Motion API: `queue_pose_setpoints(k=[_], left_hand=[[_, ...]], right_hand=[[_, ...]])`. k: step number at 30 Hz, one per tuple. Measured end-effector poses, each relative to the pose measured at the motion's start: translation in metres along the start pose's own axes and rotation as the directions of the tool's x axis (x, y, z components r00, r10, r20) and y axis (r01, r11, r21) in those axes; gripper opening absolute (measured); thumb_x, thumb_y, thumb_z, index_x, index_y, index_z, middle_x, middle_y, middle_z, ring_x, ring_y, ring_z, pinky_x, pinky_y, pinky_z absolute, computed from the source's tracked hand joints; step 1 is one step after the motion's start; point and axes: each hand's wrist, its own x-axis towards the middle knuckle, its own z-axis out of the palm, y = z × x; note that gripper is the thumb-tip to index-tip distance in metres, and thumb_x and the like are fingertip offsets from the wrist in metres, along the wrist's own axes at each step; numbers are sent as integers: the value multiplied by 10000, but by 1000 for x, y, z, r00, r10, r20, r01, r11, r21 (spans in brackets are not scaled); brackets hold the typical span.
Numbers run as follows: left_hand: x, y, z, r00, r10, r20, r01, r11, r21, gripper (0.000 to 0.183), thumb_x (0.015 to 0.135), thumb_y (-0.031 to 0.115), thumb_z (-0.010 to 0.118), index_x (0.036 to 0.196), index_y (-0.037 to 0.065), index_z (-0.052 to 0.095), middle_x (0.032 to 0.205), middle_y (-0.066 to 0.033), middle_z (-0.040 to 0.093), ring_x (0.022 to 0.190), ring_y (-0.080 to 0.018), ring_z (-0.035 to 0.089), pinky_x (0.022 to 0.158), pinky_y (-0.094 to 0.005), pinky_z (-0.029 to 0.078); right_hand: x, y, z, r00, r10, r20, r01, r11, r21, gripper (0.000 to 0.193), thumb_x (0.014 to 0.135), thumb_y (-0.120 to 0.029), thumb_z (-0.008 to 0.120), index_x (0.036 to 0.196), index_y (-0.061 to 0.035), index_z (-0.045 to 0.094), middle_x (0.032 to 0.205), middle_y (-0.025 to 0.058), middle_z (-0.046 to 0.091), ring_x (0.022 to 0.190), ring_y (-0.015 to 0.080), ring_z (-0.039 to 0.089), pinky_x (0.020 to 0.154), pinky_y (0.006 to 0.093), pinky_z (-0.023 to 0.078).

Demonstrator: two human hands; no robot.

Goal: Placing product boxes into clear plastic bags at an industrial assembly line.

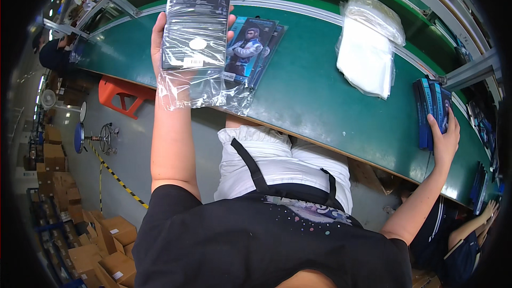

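From here I see the left hand (158, 42) spread behind a dark box (197, 18) in a clear bag, thumb on one side and fingertips round the other, likely so the slick wrap can't slide; it is raised over the left part of the counter (304, 74), its loose bag end drooping at the near edge. The right hand (447, 137) is half curled around blue boxes (425, 104) by the right end; gripping or just steadying, I can't tell. Clear bags (368, 48) lie along the far edge, probably for easy reach
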Motion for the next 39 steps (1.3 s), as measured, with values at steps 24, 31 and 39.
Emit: queue_pose_setpoints(k=[24,31,39], left_hand=[[9,-71,-8,881,355,-313,463,-510,725,846,639,522,722,1353,141,475,1374,-259,371,1253,-430,395,1011,-517,345],[14,-79,-3,903,379,-202,423,-700,575,862,663,506,729,1365,99,441,1357,-290,374,1260,-444,372,1028,-530,315],[26,-162,54,886,-92,455,-446,-445,777,327,810,160,674,1126,88,632,1304,-114,522,1249,-335,446,1021,-425,352]], right_hand=[[-3,-6,-2,999,-36,-27,36,999,13,745,747,-588,655,1326,-140,519,1340,195,474,1245,343,449,1034,432,337],[-7,-14,-10,1000,21,-16,-22,995,-97,827,695,-636,671,1313,-106,524,1331,226,473,1230,367,461,1033,443,342],[-14,-51,-37,972,-84,-220,147,946,289,661,618,-367,829,1141,-29,607,1088,160,586,986,295,586,888,378,453]])
